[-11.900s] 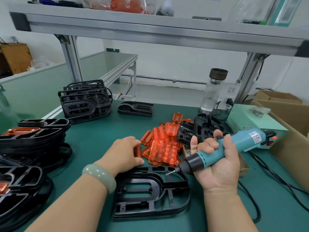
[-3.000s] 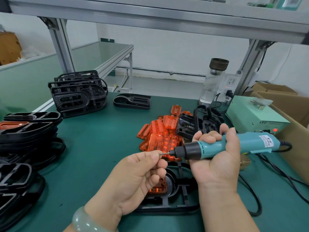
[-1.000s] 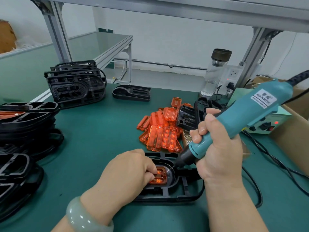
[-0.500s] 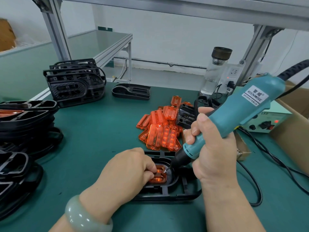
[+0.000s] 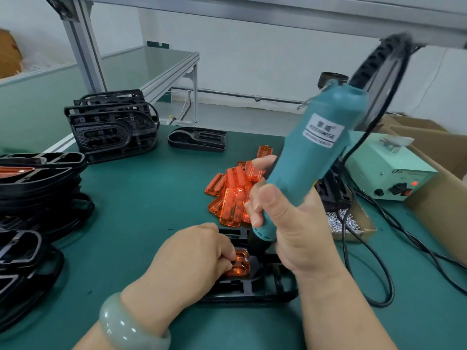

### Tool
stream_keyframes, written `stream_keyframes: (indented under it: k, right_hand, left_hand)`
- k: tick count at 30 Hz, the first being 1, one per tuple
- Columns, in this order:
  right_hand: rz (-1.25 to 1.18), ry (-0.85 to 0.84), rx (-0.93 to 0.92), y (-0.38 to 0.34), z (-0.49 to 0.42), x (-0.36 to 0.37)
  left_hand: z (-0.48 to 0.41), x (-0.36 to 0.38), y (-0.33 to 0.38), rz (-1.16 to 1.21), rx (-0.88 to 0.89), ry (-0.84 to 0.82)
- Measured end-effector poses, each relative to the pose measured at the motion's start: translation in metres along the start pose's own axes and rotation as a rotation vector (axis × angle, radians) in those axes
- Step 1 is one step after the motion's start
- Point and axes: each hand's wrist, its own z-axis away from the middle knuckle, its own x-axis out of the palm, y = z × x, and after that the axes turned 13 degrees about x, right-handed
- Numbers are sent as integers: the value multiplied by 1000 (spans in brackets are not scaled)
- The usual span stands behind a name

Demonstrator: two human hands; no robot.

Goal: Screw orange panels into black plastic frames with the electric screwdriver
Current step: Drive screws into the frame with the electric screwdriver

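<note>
Over the black frame (image 5: 278, 291), left fingers (image 5: 225, 251) pinch the orange panel (image 5: 240, 267); right fingers (image 5: 267, 198) grip the screwdriver (image 5: 310, 157).

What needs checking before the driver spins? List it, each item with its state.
1. Panel lies in the frame: ok.
2. Left hand holds the panel down: ok.
3. Right hand grips the driver: ok.
4. Driver tip on a screw: cannot tell, the tip is blurred.
5. Left fingers clear of the tip: not ok, they lie right beside it.
6. Frame flat on the mat: ok.
</note>
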Motion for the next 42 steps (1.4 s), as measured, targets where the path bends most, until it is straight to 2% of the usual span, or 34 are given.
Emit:
stream_keyframes:
  k: [8, 20, 24, 28, 35, 42]
  right_hand:
    - [-41, 66, -54, 1, -1, -2]
    - [28, 17, -85, 3, 1, -2]
    - [48, 70, -100, 2, 2, 0]
    - [-36, 145, -77, 4, 2, -5]
    - [-95, 99, -146, 8, 6, -9]
    - [-38, 60, -215, 6, 9, -6]
  left_hand:
    - [-1, 2, -1, -16, 6, 17]
    - [0, 3, 0, -35, -25, 35]
    - [0, 3, 0, -50, -27, 36]
    - [0, 3, 0, -41, -22, 28]
    - [1, 2, -1, -2, -26, 27]
    - [0, 2, -1, -2, -30, 27]
